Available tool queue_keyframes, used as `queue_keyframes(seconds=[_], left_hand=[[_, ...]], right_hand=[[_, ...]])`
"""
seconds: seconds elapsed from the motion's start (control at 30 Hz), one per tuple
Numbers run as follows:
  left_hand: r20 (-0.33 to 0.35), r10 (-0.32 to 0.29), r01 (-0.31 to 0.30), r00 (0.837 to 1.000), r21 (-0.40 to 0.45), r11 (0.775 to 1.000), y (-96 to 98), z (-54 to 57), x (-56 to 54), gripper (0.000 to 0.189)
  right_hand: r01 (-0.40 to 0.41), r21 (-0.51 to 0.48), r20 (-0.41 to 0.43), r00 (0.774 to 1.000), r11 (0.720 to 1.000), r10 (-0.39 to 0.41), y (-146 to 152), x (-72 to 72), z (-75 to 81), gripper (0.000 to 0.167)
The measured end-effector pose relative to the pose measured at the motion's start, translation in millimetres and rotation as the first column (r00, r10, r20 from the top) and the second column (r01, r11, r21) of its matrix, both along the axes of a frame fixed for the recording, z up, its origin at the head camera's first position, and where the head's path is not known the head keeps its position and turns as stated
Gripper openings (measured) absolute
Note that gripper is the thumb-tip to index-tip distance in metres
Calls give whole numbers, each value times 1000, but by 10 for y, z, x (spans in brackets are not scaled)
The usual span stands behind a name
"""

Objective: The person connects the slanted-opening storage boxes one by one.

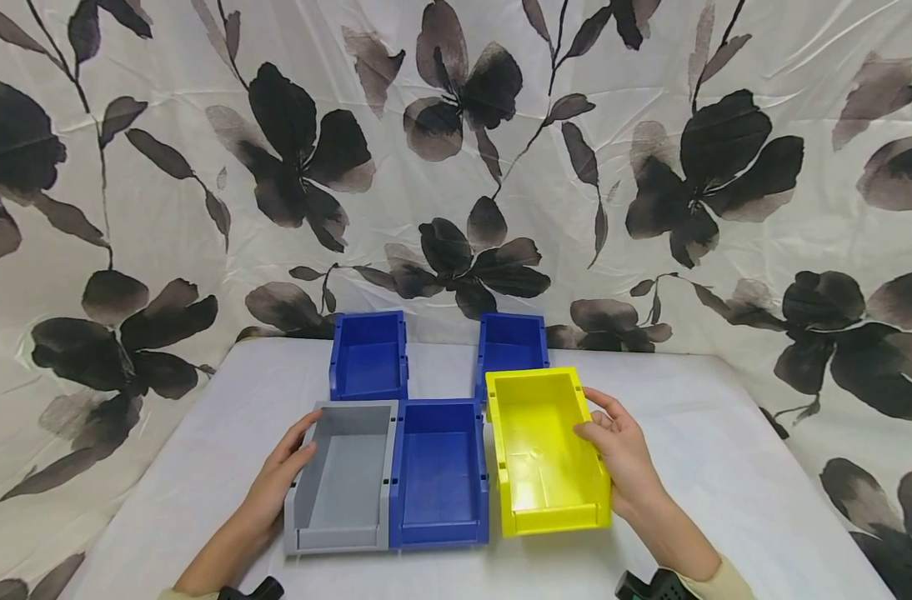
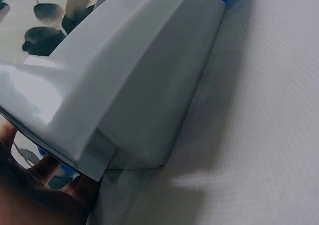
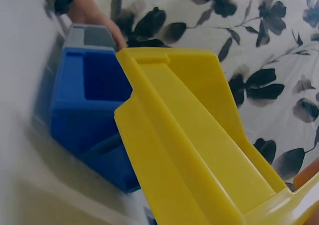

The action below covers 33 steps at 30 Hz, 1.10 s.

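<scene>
Head view shows two hands well apart, each at a container. The right hand (image 1: pixel 627 457) grips the yellow bin (image 1: pixel 542 450) by its right wall, thumb over the rim, holding it tilted just right of the front blue bin (image 1: pixel 439 475). The left hand (image 1: pixel 272 479) rests its fingers along the outer left wall of the grey bin (image 1: pixel 347 479), which stands against that blue one. All three show bare plastic floors. Behind, on the white-covered table (image 1: pixel 689 417), stand a back-left blue bin (image 1: pixel 369 357) and a back-right blue bin (image 1: pixel 512 343), the latter partly hidden by yellow.
</scene>
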<state>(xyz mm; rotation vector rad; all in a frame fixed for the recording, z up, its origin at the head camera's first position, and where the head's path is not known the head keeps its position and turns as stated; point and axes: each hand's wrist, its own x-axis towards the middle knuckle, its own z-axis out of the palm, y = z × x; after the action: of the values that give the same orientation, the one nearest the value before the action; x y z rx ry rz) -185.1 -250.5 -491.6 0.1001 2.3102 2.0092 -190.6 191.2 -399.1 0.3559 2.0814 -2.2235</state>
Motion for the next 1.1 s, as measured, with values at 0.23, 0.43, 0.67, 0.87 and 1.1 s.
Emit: queue_keyframes(seconds=[0.23, 0.43, 0.67, 0.87, 1.1], left_hand=[[-24, -11, 11, 1000, 13, 1000, 0, -26, 1, 55], [-27, -4, 4, 1000, 8, 1000, 2, -36, -2, 55], [-21, 15, -15, 1000, 9, 1000, 0, -37, -1, 55], [-38, 12, -12, 999, 12, 1000, -5, -48, 3, 54], [-34, 18, -18, 999, 2, 1000, -7, -54, 4, 54]], right_hand=[[5, -12, 15, 1000, 1000, -4, -35, -44, -52, 57], [16, -23, 20, 1000, 1000, -15, -45, -71, -92, 57], [13, -56, 13, 1000, 998, -12, -58, -119, -133, 57], [10, -60, 8, 1000, 998, -9, -62, -146, -164, 57], [9, -38, 24, 1000, 999, -8, -52, -190, -200, 56]])
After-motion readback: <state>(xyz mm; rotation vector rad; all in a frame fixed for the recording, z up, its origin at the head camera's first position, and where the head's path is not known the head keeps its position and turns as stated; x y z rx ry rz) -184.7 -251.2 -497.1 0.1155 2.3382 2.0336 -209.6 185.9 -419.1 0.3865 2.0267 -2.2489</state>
